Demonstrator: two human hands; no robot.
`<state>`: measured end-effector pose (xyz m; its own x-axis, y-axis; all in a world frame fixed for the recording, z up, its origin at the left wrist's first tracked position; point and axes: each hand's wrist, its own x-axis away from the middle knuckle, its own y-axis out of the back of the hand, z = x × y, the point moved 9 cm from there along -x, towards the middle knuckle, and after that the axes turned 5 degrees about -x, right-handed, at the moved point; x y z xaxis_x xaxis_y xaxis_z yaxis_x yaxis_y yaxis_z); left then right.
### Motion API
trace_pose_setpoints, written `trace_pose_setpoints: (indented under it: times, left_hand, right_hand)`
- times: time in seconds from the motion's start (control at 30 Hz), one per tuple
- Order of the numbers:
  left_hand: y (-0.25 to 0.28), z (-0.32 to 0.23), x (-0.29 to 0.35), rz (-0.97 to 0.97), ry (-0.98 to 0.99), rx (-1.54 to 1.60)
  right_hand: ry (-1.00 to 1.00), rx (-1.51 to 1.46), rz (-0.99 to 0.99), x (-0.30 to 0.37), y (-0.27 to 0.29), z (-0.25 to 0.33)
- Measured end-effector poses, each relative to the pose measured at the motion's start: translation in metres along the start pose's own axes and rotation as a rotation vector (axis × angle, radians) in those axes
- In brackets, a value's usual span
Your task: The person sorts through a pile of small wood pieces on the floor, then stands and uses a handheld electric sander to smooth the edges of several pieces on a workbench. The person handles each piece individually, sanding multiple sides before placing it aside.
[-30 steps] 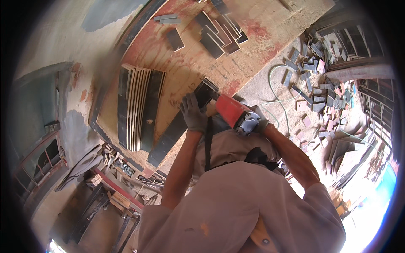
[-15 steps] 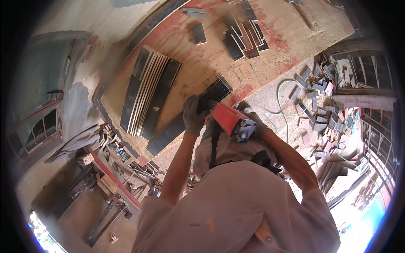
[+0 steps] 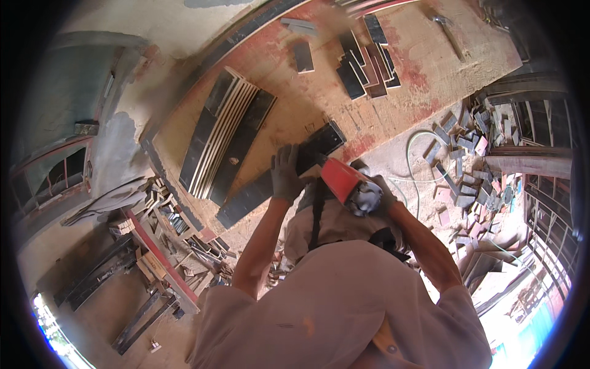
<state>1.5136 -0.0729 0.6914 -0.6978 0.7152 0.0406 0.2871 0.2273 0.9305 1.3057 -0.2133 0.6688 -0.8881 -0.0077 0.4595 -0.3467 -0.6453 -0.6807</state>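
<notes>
Dusty workshop floor (image 3: 424, 160) spreading out all around, with a big wooden board table (image 3: 430, 67) lying across the top of the view, brown with red patches

Leaning on that table near its left end, a thick stack of long dark strips (image 3: 224, 135) with pale edges showing

Lying slantwise at the near edge of the table, one long dark plank (image 3: 276, 178), reaching from the middle of the table down toward the lower left

Resting further up the table, a bunch of short dark pieces (image 3: 365, 61) side by side, some reddish

Piling up on the floor at the right, lots of small cut blocks (image 3: 461, 154), with a pale hose (image 3: 410, 161) curling just beside them

Sitting low at the left, a messy rack of scrap wood (image 3: 166, 227)

Pressing flat on the long dark plank, the gloved left hand (image 3: 286, 175), fingers spread out and lying on top of it

Gripping the back of a red power saw (image 3: 341, 178), the gloved right hand (image 3: 375, 195), fingers wrapped tight around the grey handle part

Touching the right end of the plank, the red front of the saw, just beside the left hand

Lying far up at the top right of the table, well apart from both hands, a small hammer (image 3: 445, 27)
</notes>
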Motion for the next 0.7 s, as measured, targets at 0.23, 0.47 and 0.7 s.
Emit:
trace_pose_setpoints:
  times: [0.23, 0.47, 0.7]
  left_hand:
    - [0.064, 0.04, -0.022, -0.046, 0.021, -0.096]
    - [0.028, 0.154, -0.083, 0.115, 0.306, -0.303]
    - [-0.001, 0.185, -0.101, 0.105, 0.279, -0.341]
  right_hand:
    - [0.102, -0.281, -0.193, 0.076, 0.139, -0.095]
    - [-0.129, -0.906, -0.631, 0.14, 0.223, -0.16]
    - [-0.227, -0.066, -0.716, 0.173, 0.194, -0.133]
